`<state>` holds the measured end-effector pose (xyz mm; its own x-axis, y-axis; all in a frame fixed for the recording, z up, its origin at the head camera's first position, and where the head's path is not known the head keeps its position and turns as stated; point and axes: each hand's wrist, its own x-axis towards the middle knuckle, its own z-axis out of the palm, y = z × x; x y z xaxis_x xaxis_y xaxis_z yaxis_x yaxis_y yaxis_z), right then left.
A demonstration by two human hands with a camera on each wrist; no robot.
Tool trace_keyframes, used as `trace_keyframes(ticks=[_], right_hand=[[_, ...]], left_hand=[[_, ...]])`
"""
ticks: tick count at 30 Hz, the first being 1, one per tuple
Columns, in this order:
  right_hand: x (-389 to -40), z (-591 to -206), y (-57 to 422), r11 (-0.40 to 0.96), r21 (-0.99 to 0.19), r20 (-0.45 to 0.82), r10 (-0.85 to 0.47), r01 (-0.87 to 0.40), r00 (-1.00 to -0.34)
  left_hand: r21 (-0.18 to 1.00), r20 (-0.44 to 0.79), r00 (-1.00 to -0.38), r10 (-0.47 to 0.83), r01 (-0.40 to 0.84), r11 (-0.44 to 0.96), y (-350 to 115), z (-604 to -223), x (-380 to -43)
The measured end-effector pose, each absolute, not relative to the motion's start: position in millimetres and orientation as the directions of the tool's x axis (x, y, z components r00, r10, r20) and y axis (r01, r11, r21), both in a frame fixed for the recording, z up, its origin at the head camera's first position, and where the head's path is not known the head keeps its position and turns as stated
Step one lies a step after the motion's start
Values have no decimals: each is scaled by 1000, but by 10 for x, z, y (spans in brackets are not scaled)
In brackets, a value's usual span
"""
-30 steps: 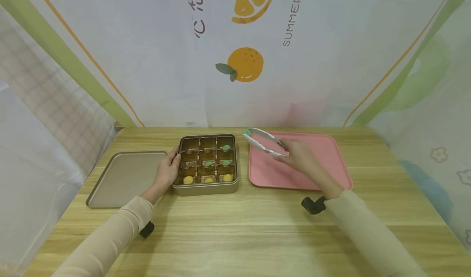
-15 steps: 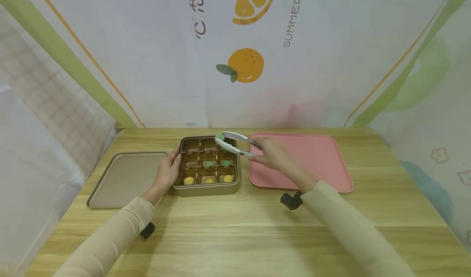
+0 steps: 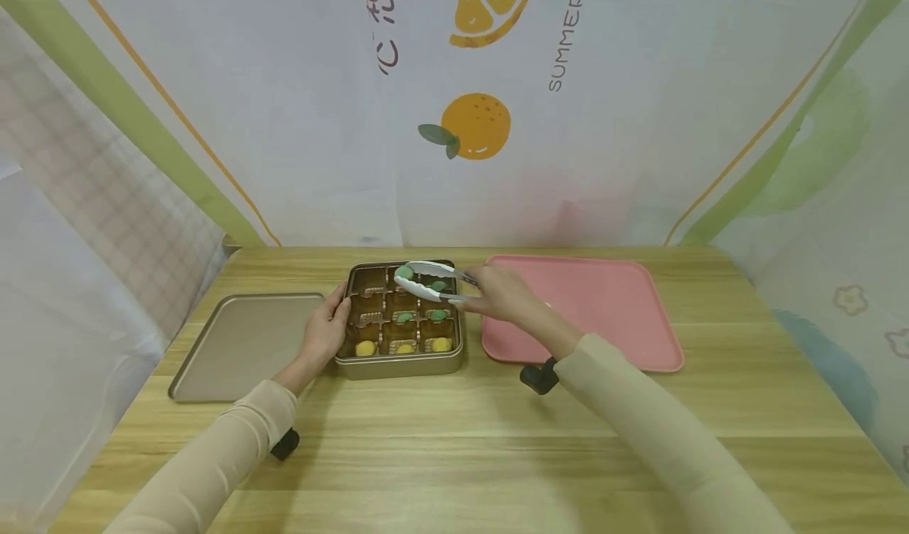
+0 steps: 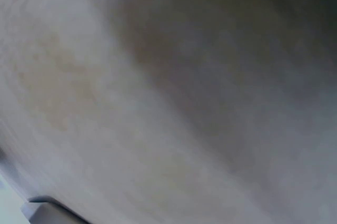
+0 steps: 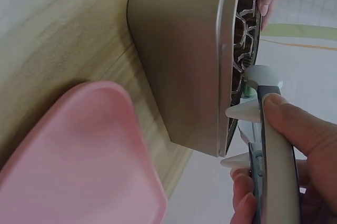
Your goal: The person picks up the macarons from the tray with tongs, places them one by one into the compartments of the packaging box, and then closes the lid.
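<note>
A gold tin box [image 3: 398, 367] stands on the table with a divided brown insert of several compartments. Three yellow round pieces [image 3: 365, 349] lie in its front row. Green pieces [image 3: 439, 315] sit in the middle and right compartments behind them. My left hand [image 3: 325, 330] holds the box by its left side. My right hand [image 3: 500, 291] grips white-tipped tongs [image 3: 420, 289], whose arms reach over the box from the right. Between the tong tips is a small green round piece [image 3: 405, 272], over the back middle compartment. The left wrist view is a close blur.
To the left of the box lies a flat gold lid [image 3: 248, 341], partly behind the left hand. A pink tray [image 3: 604, 313] lies on the right, under the right forearm. A printed cloth [image 3: 319, 163] hangs behind the wooden table [image 3: 426, 455].
My right hand has moved left from over the pink tray, carrying the tongs and green piece over the box to the back middle compartment. My left hand stays on the box.
</note>
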<state>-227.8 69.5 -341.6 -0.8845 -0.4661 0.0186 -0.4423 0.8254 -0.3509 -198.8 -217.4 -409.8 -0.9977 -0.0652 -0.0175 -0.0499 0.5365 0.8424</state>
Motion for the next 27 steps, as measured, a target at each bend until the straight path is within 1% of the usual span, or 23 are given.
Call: trace_keyframes(ticks=[7,16,22,27], right_hand=[[-2269,-3383,667,823,-359,-4,-474,-441,-880],[-2204,-3457,758,813,-378,41,-463,-443,-885],[-2164,-3512,1000,791,-426,121,-432,-440,-894],[-2125,-3532,1342,776,-490,149,-374,-397,-916]], left_hand=[[837,-24,-998,-50,-47,546,-2173,-4088,-1973],[827,6,-999,-53,-25,561,-2170,-4116,-1974],[828,7,-998,-55,-25,560,-2173,-4112,-1982],[823,13,-999,-53,-19,567,-2176,-4100,-1980]])
